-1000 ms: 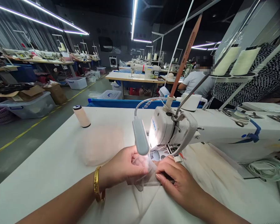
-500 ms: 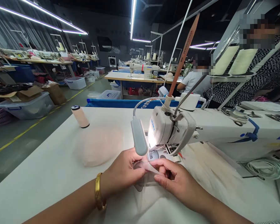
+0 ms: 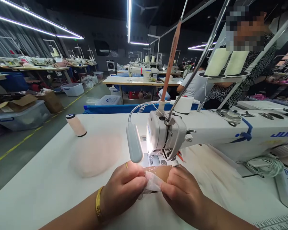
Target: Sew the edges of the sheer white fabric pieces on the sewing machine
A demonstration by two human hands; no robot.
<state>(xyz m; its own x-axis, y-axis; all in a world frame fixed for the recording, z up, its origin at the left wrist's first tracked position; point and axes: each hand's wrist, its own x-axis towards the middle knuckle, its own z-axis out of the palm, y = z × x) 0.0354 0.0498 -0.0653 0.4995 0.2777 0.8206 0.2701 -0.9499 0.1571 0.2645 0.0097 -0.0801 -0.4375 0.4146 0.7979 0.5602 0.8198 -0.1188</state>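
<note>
The back wall (image 3: 121, 40) is dark, spanning 11 to 12 o'clock, with a pleated grey curtain (image 3: 12, 35) hanging at 10. A bright tube light (image 3: 129, 19) runs down from 12, and longer light strips (image 3: 38, 17) (the crispest lines in the room) slant at 10. The grey floor (image 3: 14, 159) carries a yellow line (image 3: 26, 138) from below 9 o'clock toward 10. A wood-edged table (image 3: 112, 80) stands at 12; other worktables (image 3: 33, 68) line up near 10.

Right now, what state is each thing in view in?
Left hand: closed on sheer fabric
Right hand: closed on sheer fabric
Sheer fabric: held between hands
Lamp: lit
Thread spool: standing
Blue strip: knotted
Pale cord: coiled
Ceiling lights: lit
Cardboard box: open
</note>
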